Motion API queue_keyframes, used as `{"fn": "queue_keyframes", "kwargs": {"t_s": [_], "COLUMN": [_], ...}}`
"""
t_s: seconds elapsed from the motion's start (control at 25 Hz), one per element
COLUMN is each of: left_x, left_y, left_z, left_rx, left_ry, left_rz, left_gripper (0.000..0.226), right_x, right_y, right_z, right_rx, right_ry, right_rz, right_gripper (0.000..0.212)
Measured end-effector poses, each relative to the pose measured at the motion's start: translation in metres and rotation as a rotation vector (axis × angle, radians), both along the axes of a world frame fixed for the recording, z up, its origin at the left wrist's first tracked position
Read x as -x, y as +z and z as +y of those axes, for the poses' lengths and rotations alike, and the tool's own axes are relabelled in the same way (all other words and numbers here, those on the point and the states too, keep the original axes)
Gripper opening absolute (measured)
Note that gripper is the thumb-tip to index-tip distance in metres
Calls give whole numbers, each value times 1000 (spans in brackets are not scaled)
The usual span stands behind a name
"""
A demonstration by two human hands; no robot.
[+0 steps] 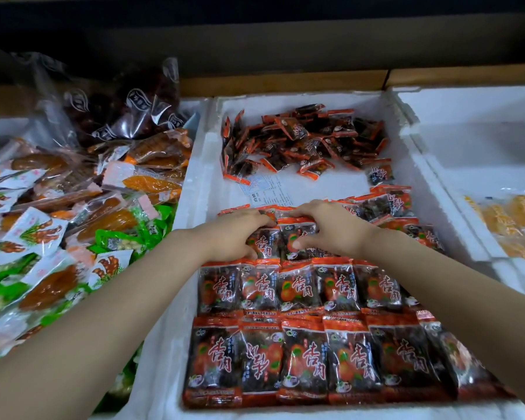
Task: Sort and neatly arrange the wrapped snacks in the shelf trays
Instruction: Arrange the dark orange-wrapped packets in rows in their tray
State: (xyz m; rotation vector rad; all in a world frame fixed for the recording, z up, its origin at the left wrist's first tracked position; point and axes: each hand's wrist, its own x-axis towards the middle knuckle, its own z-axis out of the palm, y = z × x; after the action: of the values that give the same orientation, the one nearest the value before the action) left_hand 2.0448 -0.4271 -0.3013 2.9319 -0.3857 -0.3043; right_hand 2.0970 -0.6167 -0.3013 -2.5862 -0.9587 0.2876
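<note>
Left hand [234,234]: is curling its fingers over the far edge of the middle-row packets [267,244], with the thumb pressing in from the near side, so it is gripping them.
Right hand [334,228]: is lying just beside the left one, gripping the same row in the same manner, fingertips hooking over the far edge and the thumb pushing against a packet front.
Middle-row packets: are lying flat in the white foam tray [194,183], partly hidden under both hands.
Neat rows [300,286]: two rows of red-and-dark packets are lying side by side, overlapping slightly, between the hands and the tray's near wall.
Loose heap [303,137]: more of the same packets are sitting jumbled at the tray's far end, well apart from the hands.
Paper slip [270,189]: is lying on the tray floor between the heap and the hands.
Left tray [73,192]: is holding mixed orange, green and white wrapped snacks in a pile.
Right tray [467,147]: is holding yellow packets [512,219] at its near side.
</note>
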Motion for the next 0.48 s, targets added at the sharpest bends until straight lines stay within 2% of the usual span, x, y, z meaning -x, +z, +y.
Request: {"fn": "queue_keyframes", "kwargs": {"t_s": [0.12,0.24,0.36,0.48], "left_x": [-2,-2,-8,-33], "left_y": [-2,-2,3,0], "left_z": [1,0,-4,-7], "left_rx": [-12,-35,-4,77], "left_ry": [-14,-14,21,99], "left_rz": [22,21,-139,-339], "left_gripper": [64,57,44,44], "right_x": [-3,-5,-14,-43], "right_y": [-1,-4,-2,1], "right_z": [-1,-5,-13,-23], "right_rx": [-103,-2,34,-131], "right_ry": [-43,30,38,-98], "right_rz": [58,-44,-143,-196], "right_gripper": [45,46,51,51]}}
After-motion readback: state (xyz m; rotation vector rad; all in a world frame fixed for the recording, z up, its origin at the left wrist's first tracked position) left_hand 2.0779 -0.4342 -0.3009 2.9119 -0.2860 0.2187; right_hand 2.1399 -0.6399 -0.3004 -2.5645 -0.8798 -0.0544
